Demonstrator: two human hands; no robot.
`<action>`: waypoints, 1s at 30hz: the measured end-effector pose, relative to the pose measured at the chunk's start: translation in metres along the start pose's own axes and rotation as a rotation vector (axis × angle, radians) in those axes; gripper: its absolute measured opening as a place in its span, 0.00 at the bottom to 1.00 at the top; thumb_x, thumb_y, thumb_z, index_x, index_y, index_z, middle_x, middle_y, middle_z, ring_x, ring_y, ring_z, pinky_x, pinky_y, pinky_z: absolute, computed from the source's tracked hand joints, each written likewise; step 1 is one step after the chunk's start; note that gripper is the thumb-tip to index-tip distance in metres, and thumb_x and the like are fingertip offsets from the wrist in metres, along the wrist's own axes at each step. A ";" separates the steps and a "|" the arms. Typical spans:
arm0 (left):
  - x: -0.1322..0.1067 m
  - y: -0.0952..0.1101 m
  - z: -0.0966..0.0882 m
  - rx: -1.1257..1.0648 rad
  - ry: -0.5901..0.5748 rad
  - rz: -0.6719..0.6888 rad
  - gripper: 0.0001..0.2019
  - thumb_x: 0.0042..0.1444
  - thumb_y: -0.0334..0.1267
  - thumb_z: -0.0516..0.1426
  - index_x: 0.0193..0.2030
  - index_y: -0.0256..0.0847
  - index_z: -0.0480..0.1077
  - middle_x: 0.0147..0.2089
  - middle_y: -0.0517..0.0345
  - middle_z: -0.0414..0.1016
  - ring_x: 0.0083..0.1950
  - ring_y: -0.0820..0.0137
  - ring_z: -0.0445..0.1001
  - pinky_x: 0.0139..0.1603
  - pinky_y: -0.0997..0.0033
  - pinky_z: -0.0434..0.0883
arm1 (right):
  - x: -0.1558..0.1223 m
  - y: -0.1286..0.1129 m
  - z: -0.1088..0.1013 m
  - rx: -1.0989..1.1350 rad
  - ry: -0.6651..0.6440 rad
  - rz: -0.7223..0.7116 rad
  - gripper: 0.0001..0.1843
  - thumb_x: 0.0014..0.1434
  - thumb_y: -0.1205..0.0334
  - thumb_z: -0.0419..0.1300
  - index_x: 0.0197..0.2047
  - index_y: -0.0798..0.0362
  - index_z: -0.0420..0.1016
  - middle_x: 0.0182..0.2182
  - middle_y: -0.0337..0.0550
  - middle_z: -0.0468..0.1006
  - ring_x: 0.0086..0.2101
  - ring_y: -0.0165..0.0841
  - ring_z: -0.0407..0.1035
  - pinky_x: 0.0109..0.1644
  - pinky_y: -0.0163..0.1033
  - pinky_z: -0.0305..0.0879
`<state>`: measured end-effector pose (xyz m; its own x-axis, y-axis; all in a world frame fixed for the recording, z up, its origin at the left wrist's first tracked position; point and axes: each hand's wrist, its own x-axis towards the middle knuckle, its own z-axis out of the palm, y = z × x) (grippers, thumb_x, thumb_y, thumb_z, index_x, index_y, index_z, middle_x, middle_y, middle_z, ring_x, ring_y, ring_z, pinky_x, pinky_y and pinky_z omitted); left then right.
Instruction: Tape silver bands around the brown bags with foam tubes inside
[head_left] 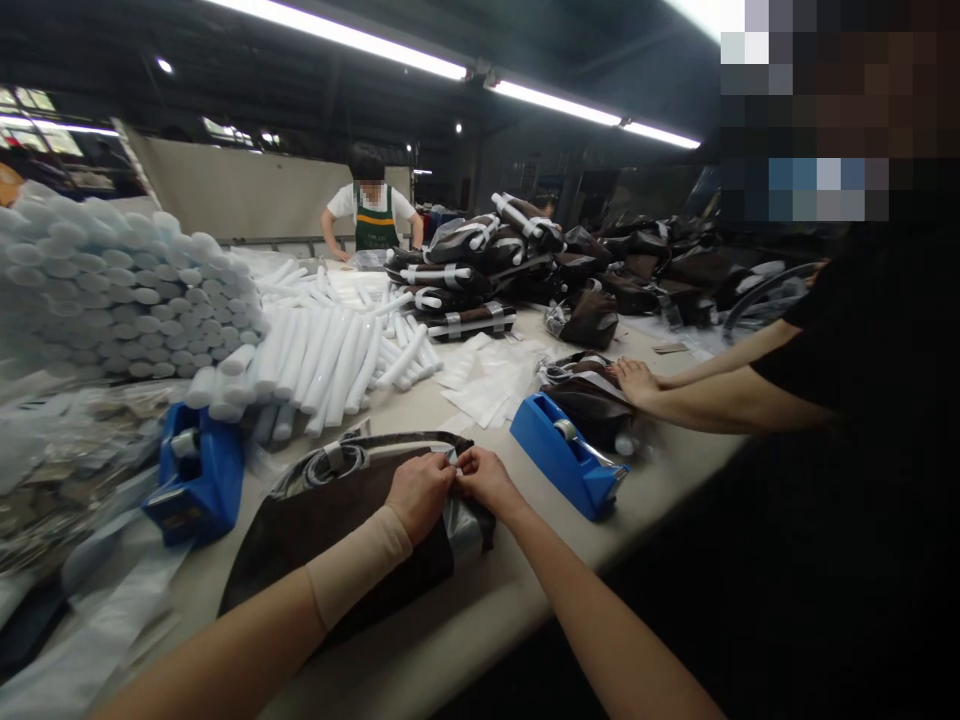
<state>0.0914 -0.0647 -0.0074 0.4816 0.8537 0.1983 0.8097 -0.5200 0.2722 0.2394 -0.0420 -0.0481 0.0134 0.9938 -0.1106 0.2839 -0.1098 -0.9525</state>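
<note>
A dark brown handbag (330, 530) lies on the table in front of me, its strap wrapped in pale plastic and coiled at the upper left. My left hand (421, 492), with a beige band round the wrist, is closed at the bag's upper right corner. Close against it, my right hand (484, 478) pinches at the same spot. Whatever is between the fingertips is too small or hidden to make out. Clear plastic wrap (466, 525) covers the bag's right end, just below my hands.
Blue tape dispensers stand left (199, 470) and right (566, 455) of the bag. White foam rods (322, 360) are heaped behind it. Wrapped brown bags (465, 275) are piled farther back. A co-worker's hand (636, 382) rests on another bag at right. Another person (375, 215) stands across the table.
</note>
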 end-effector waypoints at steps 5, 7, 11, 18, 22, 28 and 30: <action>-0.009 -0.002 0.004 0.010 -0.038 0.021 0.13 0.63 0.27 0.50 0.45 0.37 0.76 0.48 0.47 0.78 0.50 0.60 0.77 0.53 0.62 0.71 | -0.003 -0.003 -0.002 -0.115 0.036 -0.084 0.10 0.40 0.68 0.65 0.29 0.54 0.71 0.22 0.34 0.72 0.26 0.29 0.67 0.31 0.34 0.63; -0.017 -0.003 0.008 0.012 -0.028 0.068 0.16 0.64 0.26 0.48 0.54 0.35 0.72 0.56 0.47 0.75 0.59 0.63 0.72 0.63 0.60 0.65 | -0.005 -0.003 -0.002 -0.136 0.039 -0.107 0.09 0.41 0.69 0.64 0.30 0.53 0.71 0.24 0.35 0.72 0.27 0.29 0.67 0.33 0.35 0.64; -0.033 -0.004 0.017 0.090 0.039 0.166 0.19 0.67 0.33 0.48 0.62 0.31 0.64 0.63 0.45 0.69 0.67 0.62 0.64 0.69 0.54 0.58 | -0.008 -0.003 -0.005 -0.135 0.018 -0.183 0.10 0.44 0.67 0.63 0.33 0.53 0.70 0.25 0.35 0.72 0.27 0.29 0.67 0.35 0.36 0.66; -0.040 -0.002 0.027 0.220 0.163 0.240 0.20 0.69 0.38 0.45 0.60 0.30 0.67 0.63 0.44 0.69 0.67 0.59 0.63 0.68 0.51 0.59 | -0.003 -0.006 -0.018 0.158 -0.172 -0.015 0.17 0.46 0.60 0.63 0.40 0.54 0.66 0.27 0.38 0.74 0.27 0.32 0.71 0.25 0.34 0.65; -0.040 -0.002 0.025 0.193 0.192 0.236 0.19 0.69 0.38 0.47 0.58 0.30 0.68 0.62 0.44 0.69 0.66 0.58 0.63 0.68 0.51 0.59 | 0.001 -0.006 -0.010 -0.069 -0.061 -0.041 0.14 0.49 0.60 0.64 0.38 0.53 0.67 0.22 0.34 0.71 0.21 0.28 0.65 0.21 0.31 0.58; -0.065 0.006 0.019 0.179 0.199 0.326 0.15 0.65 0.30 0.50 0.56 0.33 0.69 0.56 0.43 0.73 0.59 0.56 0.69 0.59 0.55 0.69 | -0.001 0.001 -0.005 0.008 -0.060 -0.069 0.14 0.47 0.60 0.65 0.37 0.53 0.67 0.24 0.34 0.71 0.21 0.26 0.63 0.21 0.30 0.56; -0.076 0.007 0.018 0.169 0.155 0.361 0.18 0.64 0.29 0.50 0.59 0.32 0.67 0.59 0.44 0.71 0.62 0.56 0.67 0.61 0.57 0.67 | -0.002 0.001 -0.005 0.041 -0.060 -0.052 0.16 0.46 0.59 0.65 0.37 0.53 0.67 0.23 0.33 0.71 0.20 0.26 0.62 0.19 0.30 0.55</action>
<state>0.0669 -0.1332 -0.0378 0.6987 0.5964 0.3952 0.6480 -0.7616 0.0039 0.2448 -0.0440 -0.0470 -0.0586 0.9954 -0.0760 0.2436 -0.0596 -0.9680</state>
